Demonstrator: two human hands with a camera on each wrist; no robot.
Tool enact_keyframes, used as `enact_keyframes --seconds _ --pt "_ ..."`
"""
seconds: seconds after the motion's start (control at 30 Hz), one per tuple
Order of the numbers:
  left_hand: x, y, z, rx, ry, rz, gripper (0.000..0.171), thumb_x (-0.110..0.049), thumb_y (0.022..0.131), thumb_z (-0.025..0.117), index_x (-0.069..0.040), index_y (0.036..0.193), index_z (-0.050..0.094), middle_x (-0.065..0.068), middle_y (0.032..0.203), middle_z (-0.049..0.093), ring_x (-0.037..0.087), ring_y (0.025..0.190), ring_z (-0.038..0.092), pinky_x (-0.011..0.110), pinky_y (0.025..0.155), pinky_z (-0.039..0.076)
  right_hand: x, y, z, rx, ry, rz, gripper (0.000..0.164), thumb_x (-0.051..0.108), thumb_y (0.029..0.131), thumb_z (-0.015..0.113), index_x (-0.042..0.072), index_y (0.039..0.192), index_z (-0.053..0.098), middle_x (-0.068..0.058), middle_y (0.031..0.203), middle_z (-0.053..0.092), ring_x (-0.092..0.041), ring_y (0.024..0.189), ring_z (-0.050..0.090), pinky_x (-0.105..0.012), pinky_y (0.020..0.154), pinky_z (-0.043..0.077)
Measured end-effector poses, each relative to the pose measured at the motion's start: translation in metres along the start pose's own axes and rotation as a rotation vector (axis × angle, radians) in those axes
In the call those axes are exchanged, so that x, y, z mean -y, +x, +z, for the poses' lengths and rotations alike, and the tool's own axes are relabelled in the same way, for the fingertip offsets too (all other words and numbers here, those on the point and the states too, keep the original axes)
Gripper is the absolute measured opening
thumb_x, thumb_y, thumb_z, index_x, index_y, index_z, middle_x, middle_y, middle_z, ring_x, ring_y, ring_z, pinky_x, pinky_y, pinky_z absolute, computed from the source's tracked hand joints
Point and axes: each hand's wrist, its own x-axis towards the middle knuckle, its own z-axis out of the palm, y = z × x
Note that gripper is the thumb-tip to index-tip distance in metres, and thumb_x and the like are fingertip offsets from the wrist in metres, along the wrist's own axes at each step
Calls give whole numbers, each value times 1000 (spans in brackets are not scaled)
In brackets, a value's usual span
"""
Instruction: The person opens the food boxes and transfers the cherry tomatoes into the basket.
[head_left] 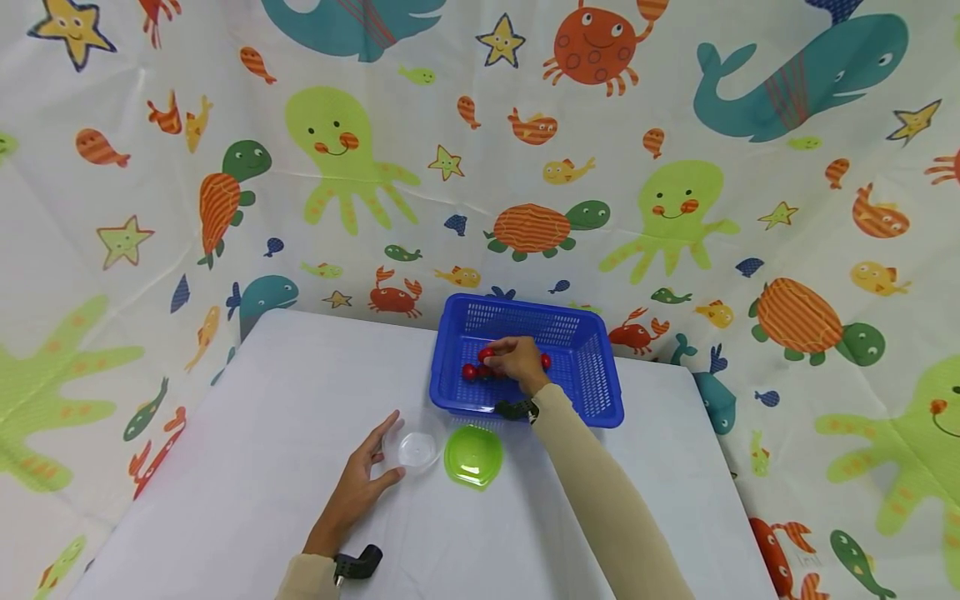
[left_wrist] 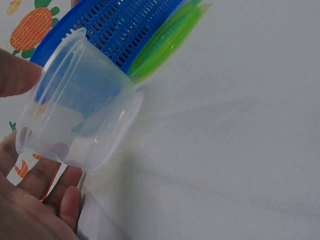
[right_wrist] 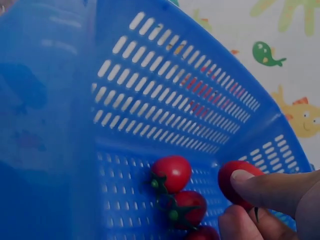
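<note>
A clear plastic tub (head_left: 416, 448) stands on the white table. My left hand (head_left: 362, 477) holds its left side, thumb at the front and fingers at the back; in the left wrist view the thumb (left_wrist: 17, 75) is by the rim. My right hand (head_left: 517, 362) reaches into a blue basket (head_left: 600, 367). It pinches a red cherry tomato (right_wrist: 235, 182) between thumb and fingers, above the basket floor. Several more tomatoes lie below it, among them one with a green stem (right_wrist: 172, 172). Another tomato (head_left: 545, 361) shows right of the hand.
A green lid (head_left: 473, 456) lies between the tub and the basket's front wall. Behind the table hangs a white curtain (head_left: 450, 225) printed with sea animals. The white table (head_left: 315, 375) extends left and right of the basket.
</note>
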Motion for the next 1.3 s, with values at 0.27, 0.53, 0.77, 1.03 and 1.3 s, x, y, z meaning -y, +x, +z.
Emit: enact_keyframes --seconds 0.27,0.53,0.77,1.03,1.3 --pt "-1 0 -1 -3 7 -4 86 -11 92 77 -23 167 36 7 172 39 37 159 34 45 114 46 4 1 -7 18 -39 29 27 -1 89 82 2 116 80 -19 124 77 -29 99 77 -37 88 66" --pt "-1 1 1 -1 10 7 86 -11 92 77 -22 166 37 7 171 42 17 158 37 43 113 46 -5 13 -9 0 -57 49 28 -8 85 82 1 112 81 -20 121 77 -24 98 72 -34 83 67" --pt "0 1 1 4 0 24 87 -8 91 77 -21 166 37 8 171 41 36 158 36 41 112 48 -6 15 -9 -4 -82 40 28 -9 85 82 1 111 82 -21 118 78 -24 92 75 -35 81 67" --pt "-1 0 0 -1 4 19 86 -7 91 77 -21 166 37 8 171 41 37 159 35 47 113 47 -3 17 -7 7 -116 64 28 -9 85 82 2 110 82 -19 119 78 -27 97 77 -38 87 67" --pt "-2 0 0 2 -3 11 87 -7 91 76 -19 167 36 9 172 40 38 159 35 46 113 47 -2 15 -7 12 -170 46 26 -10 85 81 -1 110 81 -20 120 78 -26 92 77 -45 93 65"
